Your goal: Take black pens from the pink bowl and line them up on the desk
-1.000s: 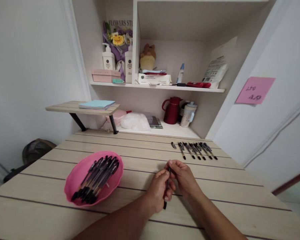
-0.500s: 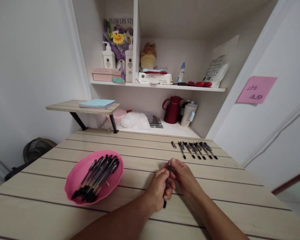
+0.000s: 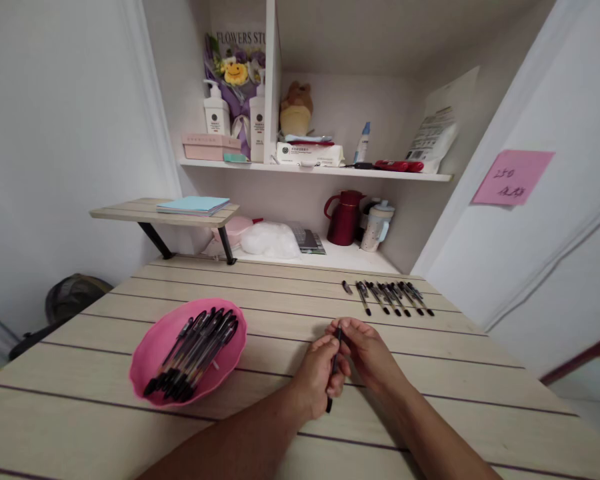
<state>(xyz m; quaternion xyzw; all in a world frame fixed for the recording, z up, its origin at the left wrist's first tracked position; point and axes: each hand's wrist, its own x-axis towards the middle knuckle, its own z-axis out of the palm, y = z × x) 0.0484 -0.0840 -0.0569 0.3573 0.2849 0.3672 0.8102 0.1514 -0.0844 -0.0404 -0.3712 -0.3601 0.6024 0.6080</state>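
Note:
My left hand [image 3: 311,379] is wrapped round a black pen [image 3: 335,365], whose lower end sticks out below the fingers. At the pen's upper end, the fingers of my right hand [image 3: 373,357] are closed in a pinch; what exactly they grip there is partly hidden. To the left stands a pink bowl [image 3: 141,350] with a bundle of capped pens [image 3: 195,357] lying in it. Beyond my right hand, several more pens [image 3: 390,300] lie side by side on the table, with a small dark pen cap [image 3: 347,287] at their left end.
A small raised shelf [image 3: 125,208] with blue paper [image 3: 194,205] stands at the back left of the slatted table [image 3: 260,440]. Behind are a red jug [image 3: 344,219], a pale cup [image 3: 377,227] and a white plastic bag [image 3: 270,240]. A pink note [image 3: 514,177] sticks to the right wall.
My right fingers have shifted slightly at the pen's upper end, covering its pale tip more. The left hand's hold is the same, and the view has moved very slightly.

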